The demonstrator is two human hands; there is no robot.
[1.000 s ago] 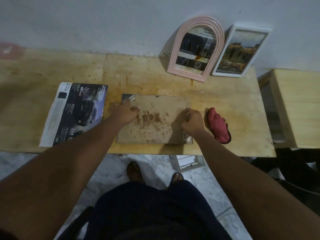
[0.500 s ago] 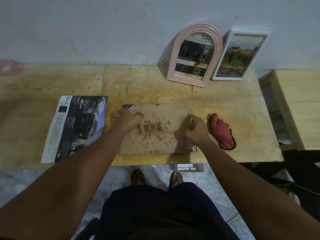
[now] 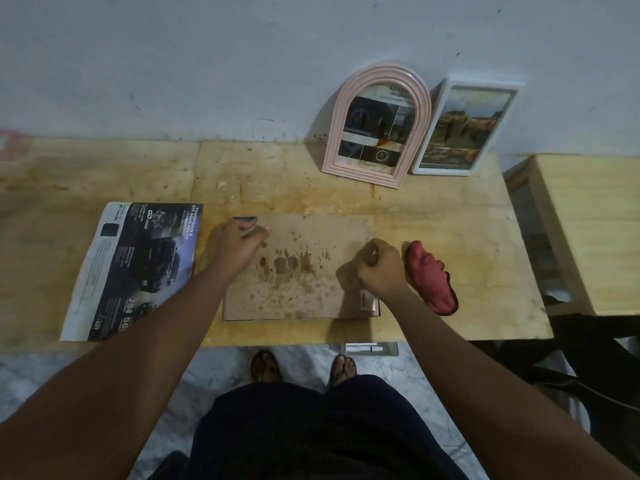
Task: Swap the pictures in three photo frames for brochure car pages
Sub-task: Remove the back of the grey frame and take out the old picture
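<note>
Tabletop point(image 3: 450, 230) across mid-frame. Brochure car page point(image 3: 145, 268) lies flat at left. Face-down photo frame point(image 3: 304, 271) at centre: left hand point(image 3: 239, 244) grips its upper-left corner, and right hand point(image 3: 379, 268), fingers curled, pinches its right edge. Pink arched frame point(image 3: 377, 126) and white frame point(image 3: 465, 128) lean at upper right.

A brochure point(image 3: 138, 268) is laid flat at the left of the stained tabletop point(image 3: 450, 230), a face-down frame point(image 3: 304, 271) at centre, a red cloth point(image 3: 431, 277) just beside it. A pink arched frame point(image 3: 375, 133) and a white frame point(image 3: 464, 128) are stood at the rear.
</note>
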